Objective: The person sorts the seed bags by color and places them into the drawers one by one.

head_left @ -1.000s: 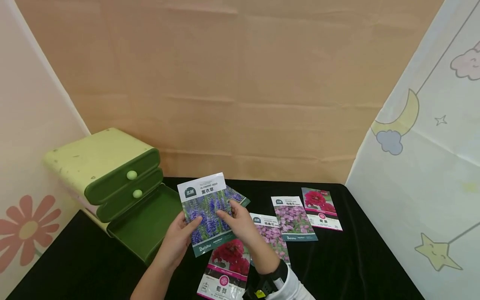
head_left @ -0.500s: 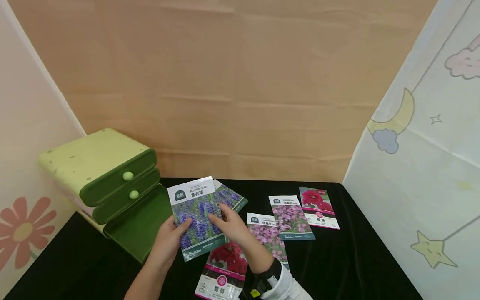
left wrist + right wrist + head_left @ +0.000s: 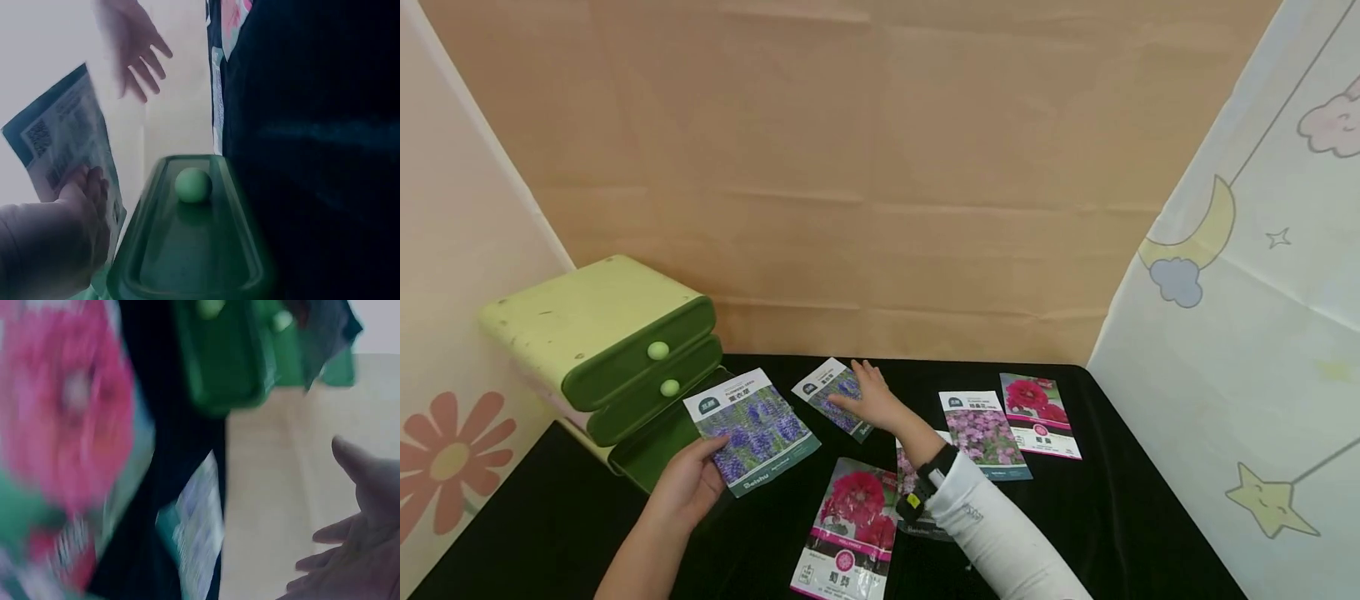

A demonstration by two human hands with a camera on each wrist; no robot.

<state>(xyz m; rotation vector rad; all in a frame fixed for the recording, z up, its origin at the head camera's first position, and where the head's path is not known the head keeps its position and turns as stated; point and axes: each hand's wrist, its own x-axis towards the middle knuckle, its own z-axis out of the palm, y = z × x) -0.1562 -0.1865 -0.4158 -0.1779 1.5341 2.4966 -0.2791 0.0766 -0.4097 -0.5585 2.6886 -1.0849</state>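
Observation:
My left hand (image 3: 688,483) pinches a lavender seed packet (image 3: 756,433) by its lower left edge, thumb on the printed front. It hovers at the open bottom drawer (image 3: 651,442) of a green drawer box; the left wrist view catches the packet's back with a QR code (image 3: 39,136). Fingers spread, my right hand (image 3: 880,404) hangs over the right side of a second lavender seed packet (image 3: 827,390) on the black cloth. In the right wrist view the right hand (image 3: 369,525) holds nothing; whether it touches that packet I cannot tell.
A red hollyhock packet (image 3: 850,529) lies in front. To the right are a pink-flower packet (image 3: 985,433), another hollyhock packet (image 3: 1041,417) and a pink-flower packet (image 3: 906,462) partly under the right forearm. The box's upper drawers (image 3: 640,354) are nearly closed, with round knobs.
The right hand has let go of the held lavender packet and moved up right to the second one. The left hand has carried its packet left, turning it, toward the drawer.

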